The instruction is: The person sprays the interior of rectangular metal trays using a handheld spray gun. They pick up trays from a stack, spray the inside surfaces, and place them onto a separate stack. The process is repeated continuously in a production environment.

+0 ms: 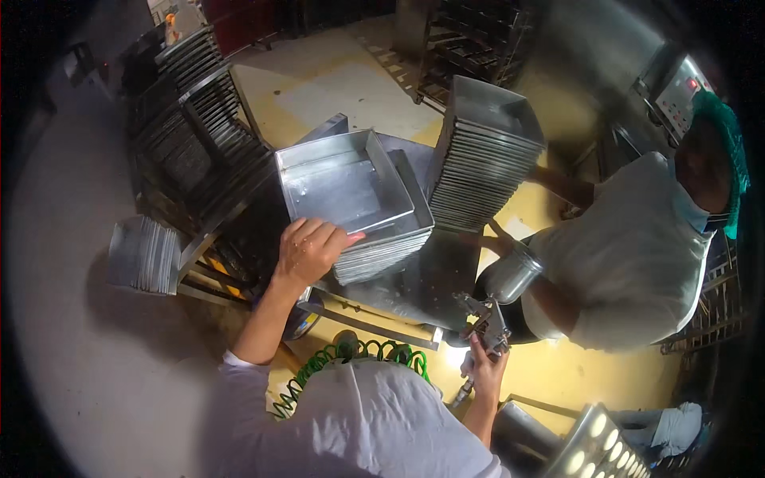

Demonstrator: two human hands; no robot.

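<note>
My left hand [309,251] is closed over the near left rim of a square metal baking pan [340,185]. The pan sits on top of a stack of similar pans [385,257], slightly turned and tilted against them, with a wet sheen inside. In my right hand [489,370] is a metal spray gun [493,325] with a metal cup [519,276] on it. The gun is to the right of the stack, near the table's front corner. A green coiled hose [311,370] runs in front of my body; where it joins the gun is hidden.
A taller pan stack [481,173] stands on the metal table [442,269]. A co-worker [621,251] in a green hair cover reaches towards it. Several pans [143,257] stand at the left beside a dark rack [197,137]. A tray with round pale pieces [597,424] is lower right.
</note>
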